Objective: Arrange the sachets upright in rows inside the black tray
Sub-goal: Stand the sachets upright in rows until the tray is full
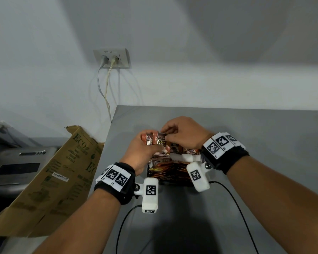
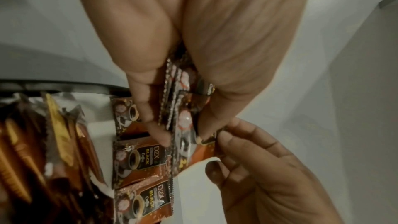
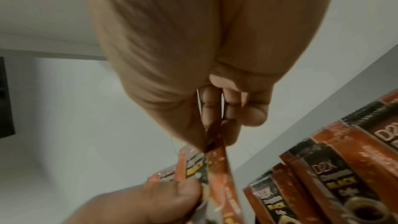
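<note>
My left hand [image 1: 145, 147] grips a small bunch of brown-and-orange coffee sachets [image 1: 151, 139] above the tray's far end. In the left wrist view the held sachets [image 2: 183, 117] stand edge-on between thumb and fingers. My right hand [image 1: 174, 132] pinches the top corner of one sachet [image 1: 162, 139] in that bunch; the right wrist view shows the pinched sachet [image 3: 217, 152]. The black tray [image 1: 174, 183] sits on the grey table between my wrists, holding several sachets [image 1: 165, 169] packed in a row. More sachets [image 1: 176, 148] lie at the far end.
The grey table [image 1: 246, 143] has its left edge close by, with a brown cardboard box [image 1: 50, 180] and a grey machine [image 1: 17, 167] beyond it. Two black cables [image 1: 235, 202] trail over the table near my forearms. A wall socket [image 1: 112, 58] with plugged cords is behind.
</note>
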{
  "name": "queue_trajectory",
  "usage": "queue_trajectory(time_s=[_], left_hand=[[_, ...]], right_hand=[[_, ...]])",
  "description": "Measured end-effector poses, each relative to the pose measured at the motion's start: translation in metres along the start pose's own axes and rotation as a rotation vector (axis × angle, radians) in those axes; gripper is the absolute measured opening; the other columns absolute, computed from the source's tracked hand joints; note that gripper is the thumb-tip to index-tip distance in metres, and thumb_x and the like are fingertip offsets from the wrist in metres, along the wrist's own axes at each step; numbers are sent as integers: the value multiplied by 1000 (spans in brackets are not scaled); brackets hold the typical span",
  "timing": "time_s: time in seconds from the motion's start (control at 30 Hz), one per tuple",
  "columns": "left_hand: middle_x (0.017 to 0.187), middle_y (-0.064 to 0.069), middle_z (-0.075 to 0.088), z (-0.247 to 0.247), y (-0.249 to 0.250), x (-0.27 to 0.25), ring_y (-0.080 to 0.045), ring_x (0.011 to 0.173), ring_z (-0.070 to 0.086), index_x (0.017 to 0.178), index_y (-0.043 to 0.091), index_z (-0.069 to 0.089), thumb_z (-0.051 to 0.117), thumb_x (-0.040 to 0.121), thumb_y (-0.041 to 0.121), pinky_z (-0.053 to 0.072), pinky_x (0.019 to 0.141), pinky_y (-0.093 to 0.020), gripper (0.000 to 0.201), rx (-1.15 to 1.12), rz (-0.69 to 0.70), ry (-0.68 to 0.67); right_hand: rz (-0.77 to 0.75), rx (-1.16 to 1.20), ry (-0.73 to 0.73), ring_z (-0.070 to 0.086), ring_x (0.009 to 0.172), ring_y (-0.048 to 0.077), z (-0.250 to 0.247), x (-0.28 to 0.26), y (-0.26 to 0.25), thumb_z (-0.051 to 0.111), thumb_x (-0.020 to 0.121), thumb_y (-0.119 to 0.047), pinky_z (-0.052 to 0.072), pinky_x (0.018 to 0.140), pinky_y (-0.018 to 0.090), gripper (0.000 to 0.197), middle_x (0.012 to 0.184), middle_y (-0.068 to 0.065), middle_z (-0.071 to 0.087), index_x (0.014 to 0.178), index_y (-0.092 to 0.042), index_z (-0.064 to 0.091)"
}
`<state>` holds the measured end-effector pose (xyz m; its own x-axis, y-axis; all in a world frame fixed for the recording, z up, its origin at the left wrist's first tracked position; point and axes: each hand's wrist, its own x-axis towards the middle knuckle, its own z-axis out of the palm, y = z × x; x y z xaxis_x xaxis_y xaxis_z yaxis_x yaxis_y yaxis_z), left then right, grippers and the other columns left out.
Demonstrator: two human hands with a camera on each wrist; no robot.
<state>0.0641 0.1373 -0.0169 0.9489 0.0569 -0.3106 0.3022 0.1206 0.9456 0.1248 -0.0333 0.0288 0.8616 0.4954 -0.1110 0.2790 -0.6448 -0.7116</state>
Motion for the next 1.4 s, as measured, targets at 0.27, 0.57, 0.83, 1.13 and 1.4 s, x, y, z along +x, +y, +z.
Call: queue_trajectory(time_s=[0.27, 0.57, 0.83, 1.13, 1.4], left_hand=[[93, -7, 63, -27, -4, 3, -19, 79, 61, 103, 24, 55, 65, 89, 5, 52, 70, -35, 26, 14, -39, 316], [81, -6, 59, -35, -7, -5, -20, 74, 57, 94, 20, 57, 62, 90, 2, 50, 65, -33, 19, 52, -79, 255], [78, -8, 51, -32, -5, -6, -22, 72, 52, 81, 20, 52, 58, 90, -3, 46, 64, -33, 26, 62, -83, 202], [82, -6, 58, -30, -7, -5, -19, 72, 56, 95, 19, 56, 60, 91, -1, 50, 67, -34, 21, 50, -112, 225], [78, -10, 48, -28, -5, -9, -22, 71, 48, 82, 19, 51, 56, 90, -6, 43, 63, -34, 27, 65, -111, 181]], right_hand=[[87, -174, 76, 68, 81, 15, 20, 19, 3, 64, 88, -4, 57, 73, 27, 19, 91, -1, 72, 91, -22, 67], [127, -338, -65, 64, 87, 26, 58, 34, 4, 58, 89, 1, 58, 78, 36, 25, 102, 7, 64, 90, -24, 61], [145, -405, -78, 64, 87, 25, 53, 37, 0, 55, 88, 6, 57, 76, 35, 23, 100, 6, 63, 94, -14, 65], [159, -425, -75, 63, 87, 24, 50, 37, 2, 55, 88, 6, 49, 68, 29, 25, 102, 7, 64, 93, -15, 67], [159, -418, -61, 63, 87, 26, 49, 37, 1, 57, 89, 4, 51, 71, 32, 22, 104, 8, 65, 95, -15, 67]])
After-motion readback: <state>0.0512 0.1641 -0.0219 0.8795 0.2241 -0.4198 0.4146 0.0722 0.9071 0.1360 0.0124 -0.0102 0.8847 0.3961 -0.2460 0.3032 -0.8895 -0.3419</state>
